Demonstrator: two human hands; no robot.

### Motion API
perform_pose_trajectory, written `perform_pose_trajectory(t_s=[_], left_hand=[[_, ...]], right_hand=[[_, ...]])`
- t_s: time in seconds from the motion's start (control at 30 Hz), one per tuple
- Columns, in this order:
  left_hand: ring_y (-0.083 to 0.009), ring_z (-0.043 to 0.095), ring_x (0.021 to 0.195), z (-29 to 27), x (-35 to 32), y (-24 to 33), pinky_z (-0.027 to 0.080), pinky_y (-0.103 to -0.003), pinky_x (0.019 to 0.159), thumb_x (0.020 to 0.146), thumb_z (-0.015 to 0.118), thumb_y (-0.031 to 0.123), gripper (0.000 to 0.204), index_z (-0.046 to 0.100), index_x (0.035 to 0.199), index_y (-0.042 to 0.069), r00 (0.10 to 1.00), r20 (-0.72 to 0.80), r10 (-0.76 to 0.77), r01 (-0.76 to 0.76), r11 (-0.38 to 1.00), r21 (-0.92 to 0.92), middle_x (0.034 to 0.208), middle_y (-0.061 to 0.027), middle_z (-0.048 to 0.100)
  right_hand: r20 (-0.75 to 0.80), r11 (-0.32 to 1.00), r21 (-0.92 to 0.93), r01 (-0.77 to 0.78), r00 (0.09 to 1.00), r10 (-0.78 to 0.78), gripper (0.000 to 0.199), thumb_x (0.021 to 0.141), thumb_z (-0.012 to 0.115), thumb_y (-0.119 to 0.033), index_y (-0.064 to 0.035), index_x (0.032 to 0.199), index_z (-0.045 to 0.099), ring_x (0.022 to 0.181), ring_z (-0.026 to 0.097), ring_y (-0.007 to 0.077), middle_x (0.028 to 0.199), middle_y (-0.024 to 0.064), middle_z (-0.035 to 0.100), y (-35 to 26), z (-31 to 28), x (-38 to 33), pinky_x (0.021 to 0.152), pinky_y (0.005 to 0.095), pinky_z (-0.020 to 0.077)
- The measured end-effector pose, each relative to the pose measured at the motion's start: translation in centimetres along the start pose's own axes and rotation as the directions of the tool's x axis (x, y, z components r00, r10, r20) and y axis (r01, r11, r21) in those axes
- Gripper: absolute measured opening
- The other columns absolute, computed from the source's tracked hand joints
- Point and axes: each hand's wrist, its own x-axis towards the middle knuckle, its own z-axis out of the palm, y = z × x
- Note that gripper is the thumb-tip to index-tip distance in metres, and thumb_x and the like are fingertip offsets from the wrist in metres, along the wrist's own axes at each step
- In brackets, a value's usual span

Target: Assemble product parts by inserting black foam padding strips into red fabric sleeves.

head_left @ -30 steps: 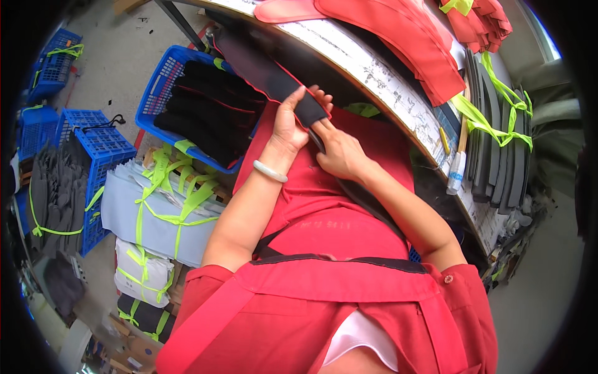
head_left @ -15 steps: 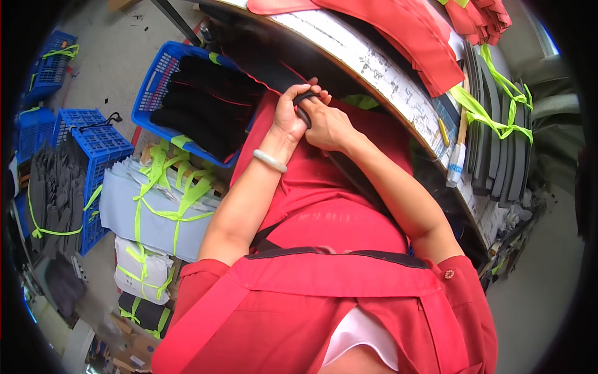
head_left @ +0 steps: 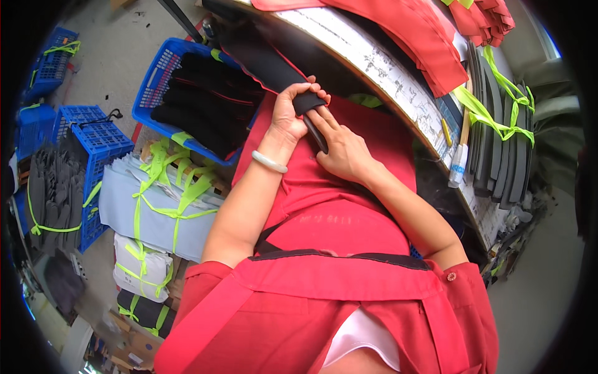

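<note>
A long black fabric strip (head_left: 269, 64) with red edges runs from beside the blue basket to my hands above my lap. My left hand (head_left: 288, 117), with a pale bangle at the wrist, is closed round its near end, fingers curled over the cloth. My right hand (head_left: 346, 151) presses two straight fingers against the folded end of the strip, just below the left fingers. Along those fingers lies a narrow dark length (head_left: 317, 134); whether it is part of the strip cannot be made out. The right thumb is partly hidden.
A blue basket (head_left: 144, 93) of folded black cloth stands at left, near bundles of pale blue sheets (head_left: 162, 202) tied with yellow-green strips. On the right, a white worktable (head_left: 374, 68) carries red fabric pieces (head_left: 405, 43), a tied grey stack (head_left: 498, 134) and a yellow cutter (head_left: 446, 132).
My right hand has drawn back toward me and slightly right, its fingers straighter. The black strip now lies flatter and shows more between the basket and my left hand.
</note>
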Motion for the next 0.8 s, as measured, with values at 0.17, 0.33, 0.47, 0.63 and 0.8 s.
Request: perform_pose_trajectory(t_s=[0.17, 0.33, 0.47, 0.63, 0.8], left_hand=[[-0.0265, 0.063, 0.086, 0.6, 1.3, -0.9, 0.052, -0.041, 0.090, 0.090, 0.060, 0.012, 0.023, 0.056, 0.109, -0.001, 0.998, 0.052, 0.030, -0.036, 0.991, 0.127, 0.087, -0.0127, 0.063], [-0.0275, 0.065, 0.093, 1.3, -0.4, -0.7, 0.052, -0.042, 0.092, 0.092, 0.062, 0.019, 0.022, 0.059, 0.105, 0.001, 0.997, -0.065, 0.031, -0.027, 0.997, 0.074, 0.092, -0.0110, 0.065], [-0.0204, 0.063, 0.081, 0.1, 1.1, -0.9, 0.053, -0.038, 0.087, 0.088, 0.065, 0.011, 0.010, 0.060, 0.094, 0.004, 0.998, -0.002, 0.064, -0.062, 0.978, 0.199, 0.083, -0.0070, 0.063], [-0.0225, 0.061, 0.078, 0.1, 0.3, 0.0, 0.051, -0.040, 0.089, 0.084, 0.060, 0.004, 0.022, 0.054, 0.105, 0.003, 1.000, 0.013, -0.019, 0.017, 0.995, 0.102, 0.082, -0.0089, 0.060], [-0.0249, 0.062, 0.087, -0.3, 1.6, -0.4, 0.051, -0.042, 0.093, 0.089, 0.060, 0.010, 0.022, 0.056, 0.109, 0.001, 0.995, 0.095, 0.032, -0.043, 0.993, 0.113, 0.089, -0.0101, 0.063]], right_hand=[[-0.045, 0.999, -0.049, -0.009, 0.999, 0.007, 0.053, 0.073, 0.057, -0.006, -0.0103, 0.126, 0.047, 0.096, 0.061, 0.0413, 0.129, 0.0166, 0.053, 0.5, -0.5, 3.5, 0.075, 0.0523, 0.0516], [-0.061, 0.998, -0.057, 0.037, 0.997, -0.040, 0.046, 0.076, 0.055, -0.007, -0.0118, 0.122, 0.051, 0.088, 0.064, 0.0407, 0.124, 0.0145, 0.057, 1.3, 0.1, 0.7, 0.071, 0.0522, 0.0532], [-0.016, 0.994, -0.106, -0.004, 1.000, 0.003, 0.034, 0.076, 0.056, -0.009, -0.0078, 0.110, 0.057, 0.090, 0.065, 0.0394, 0.112, 0.0149, 0.063, 1.2, 0.5, 4.4, 0.073, 0.0487, 0.0545], [0.010, 1.000, 0.004, -0.021, 1.000, 0.021, 0.044, 0.074, 0.059, -0.012, -0.0103, 0.118, 0.053, 0.091, 0.064, 0.0399, 0.119, 0.0133, 0.061, -0.1, -0.6, 2.1, 0.076, 0.0499, 0.0546], [-0.096, 1.000, -0.025, 0.001, 0.995, -0.004, 0.045, 0.077, 0.056, -0.011, -0.0137, 0.122, 0.054, 0.088, 0.066, 0.0359, 0.120, 0.0106, 0.060, 0.6, -0.4, 3.9, 0.073, 0.0493, 0.0546]])
